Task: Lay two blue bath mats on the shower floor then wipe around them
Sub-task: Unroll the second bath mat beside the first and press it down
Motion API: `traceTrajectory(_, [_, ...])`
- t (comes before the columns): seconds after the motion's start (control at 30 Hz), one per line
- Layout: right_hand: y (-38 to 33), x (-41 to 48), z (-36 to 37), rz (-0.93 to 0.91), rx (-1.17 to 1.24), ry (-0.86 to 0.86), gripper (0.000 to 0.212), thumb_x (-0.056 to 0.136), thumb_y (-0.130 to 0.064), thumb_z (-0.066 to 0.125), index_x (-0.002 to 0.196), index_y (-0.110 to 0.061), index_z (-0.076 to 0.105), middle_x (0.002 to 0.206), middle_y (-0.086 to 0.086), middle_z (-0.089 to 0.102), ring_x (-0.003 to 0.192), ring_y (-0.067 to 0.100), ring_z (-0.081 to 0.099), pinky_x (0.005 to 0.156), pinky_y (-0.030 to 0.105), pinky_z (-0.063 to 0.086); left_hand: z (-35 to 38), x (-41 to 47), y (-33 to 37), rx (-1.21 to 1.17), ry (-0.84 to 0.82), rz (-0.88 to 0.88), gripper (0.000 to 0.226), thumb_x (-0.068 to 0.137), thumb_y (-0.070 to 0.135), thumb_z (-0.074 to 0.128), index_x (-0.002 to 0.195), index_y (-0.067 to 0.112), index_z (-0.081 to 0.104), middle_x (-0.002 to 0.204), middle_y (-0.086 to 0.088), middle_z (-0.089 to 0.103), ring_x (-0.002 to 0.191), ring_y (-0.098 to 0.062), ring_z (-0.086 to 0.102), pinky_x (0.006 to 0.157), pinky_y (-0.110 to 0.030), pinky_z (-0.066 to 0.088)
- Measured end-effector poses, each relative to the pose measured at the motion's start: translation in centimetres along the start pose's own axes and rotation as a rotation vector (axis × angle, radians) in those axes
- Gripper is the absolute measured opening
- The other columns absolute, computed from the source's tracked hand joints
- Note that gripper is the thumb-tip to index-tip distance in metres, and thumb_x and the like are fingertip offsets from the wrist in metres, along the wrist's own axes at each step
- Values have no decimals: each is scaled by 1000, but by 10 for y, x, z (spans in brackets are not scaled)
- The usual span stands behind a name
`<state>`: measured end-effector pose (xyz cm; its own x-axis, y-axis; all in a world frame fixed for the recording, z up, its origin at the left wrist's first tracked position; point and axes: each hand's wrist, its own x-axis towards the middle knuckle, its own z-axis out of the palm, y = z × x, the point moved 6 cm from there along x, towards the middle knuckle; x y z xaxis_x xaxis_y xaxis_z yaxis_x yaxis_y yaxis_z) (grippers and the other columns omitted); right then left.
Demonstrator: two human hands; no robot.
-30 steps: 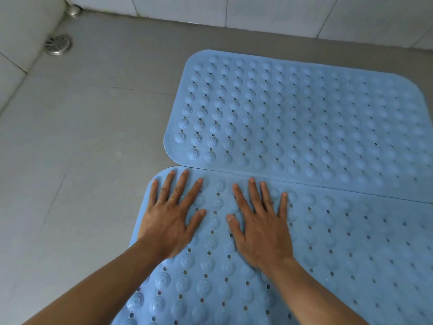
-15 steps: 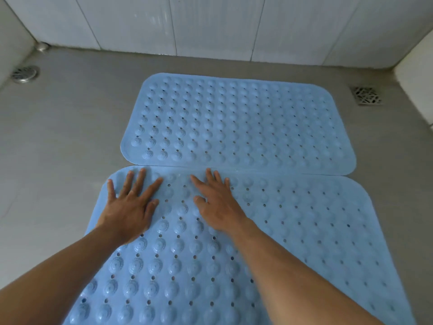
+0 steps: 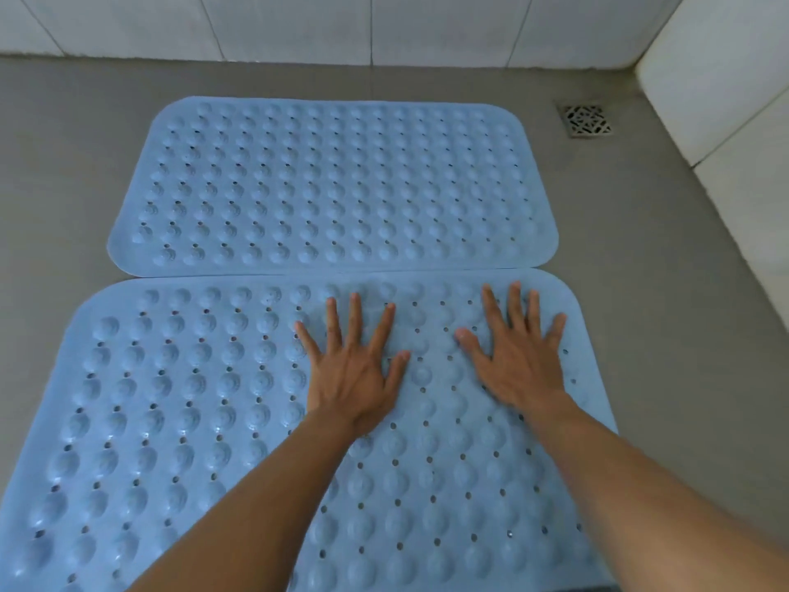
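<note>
Blue near mat (image 3: pixel 170 399): left hand (image 3: pixel 354 378) and right hand (image 3: pixel 521 369) lie flat, fingers spread.
Far mat (image 3: pixel 333 185): edges touching.
Drain (image 3: pixel 585 120): upper right, beside mats.

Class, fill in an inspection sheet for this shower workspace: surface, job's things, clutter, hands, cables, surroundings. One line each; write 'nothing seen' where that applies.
Surface: grey shower floor.
Job's things: far bath mat flat near the back wall; near bath mat flat in front, long edges meeting. No wiping cloth seen.
Clutter: nothing seen.
Hands: left hand and right hand flat, fingers spread, pressing the near bath mat's right half.
Cables: nothing seen.
Surroundings: square floor drain in the far right corner; pale tiled walls behind and right.
</note>
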<state>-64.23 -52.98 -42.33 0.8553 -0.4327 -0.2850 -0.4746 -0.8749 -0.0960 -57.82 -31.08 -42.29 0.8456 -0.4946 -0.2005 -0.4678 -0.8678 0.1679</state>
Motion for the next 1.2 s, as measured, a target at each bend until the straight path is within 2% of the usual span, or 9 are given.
traceTrajectory(0.07, [4,-1,3,-48,-26,39,81,88,-80,-3,155,-38,-19,165,1,-24,151,26,-22,117,66,-7,5,7,8,22,-4,-48,69,94,73,2,153,44,-20,164,-5,-24,146,-40,-29,110,-74,-12])
traceTrajectory(0.17, [4,2,7,-67,-30,60,81,90,-80,3,156,-37,-16,165,1,-22,152,25,-20,117,67,-7,7,9,11,39,-5,-74,71,92,76,4,152,47,-19,164,-2,-25,147,-41,-28,109,-75,-10])
traceTrajectory(0.43, [3,8,6,-96,-10,51,85,93,-77,13,161,-27,-1,168,5,-9,154,27,-12,117,67,-4,-1,21,17,33,-40,-132,77,88,77,21,156,42,20,168,-5,5,151,-44,-9,112,-75,-1])
traceTrajectory(0.47, [2,8,6,-111,-6,46,85,93,-77,14,161,-27,-1,168,5,-10,154,27,-12,117,67,-4,-1,23,17,31,-33,-139,78,88,79,20,156,42,18,168,-4,4,151,-43,-9,112,-74,-2])
traceTrajectory(0.6, [2,9,7,-153,-11,42,79,93,-78,16,158,-39,-6,168,3,-11,154,27,-12,116,69,-4,3,26,17,56,-31,-149,85,85,85,10,156,42,-10,167,1,-14,149,-42,-21,111,-74,-6])
traceTrajectory(0.87, [3,12,5,-141,-31,-4,82,89,-83,12,157,-41,-7,168,4,-8,154,27,-9,115,71,1,2,29,18,82,-82,-186,86,86,83,10,156,39,-13,165,2,-21,146,-41,-30,111,-74,-8])
traceTrajectory(1.2, [2,13,4,-137,-18,32,81,87,-85,9,156,-45,-9,168,2,-8,154,25,-11,115,70,-4,3,28,16,66,-65,-186,79,89,79,5,154,41,-20,163,5,-28,145,-39,-33,112,-71,-11])
